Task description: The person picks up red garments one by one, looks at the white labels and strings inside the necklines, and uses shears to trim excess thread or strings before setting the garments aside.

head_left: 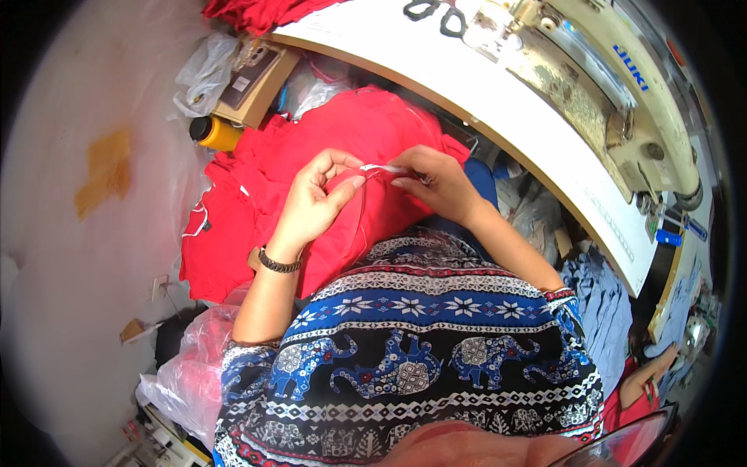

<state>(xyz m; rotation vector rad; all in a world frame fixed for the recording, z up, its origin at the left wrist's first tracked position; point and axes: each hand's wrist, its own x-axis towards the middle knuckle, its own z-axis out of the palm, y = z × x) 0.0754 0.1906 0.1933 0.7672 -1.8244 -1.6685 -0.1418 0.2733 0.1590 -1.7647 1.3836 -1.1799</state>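
A big heap of red fabric (342, 128) lies over my lap and spreads to the left. Above it a narrow white strip (380, 167) stretches between my two hands, at the edge of the red cloth. My left hand (315, 194), with a dark bracelet at the wrist, pinches the strip's left end between thumb and fingers. At its other end my right hand (442, 183) has thumb and fingers closed on it. Whether the strip is sewn to the cloth is too small to tell.
A sewing machine (657, 117) stands on the white table (537, 101), whose curved-looking edge runs close to my right arm. A cardboard box (261, 97) and a yellow bottle (218, 134) with a black lid sit at the left. Blue cloth (599, 300) hangs at the right, near another person's arm (650, 377).
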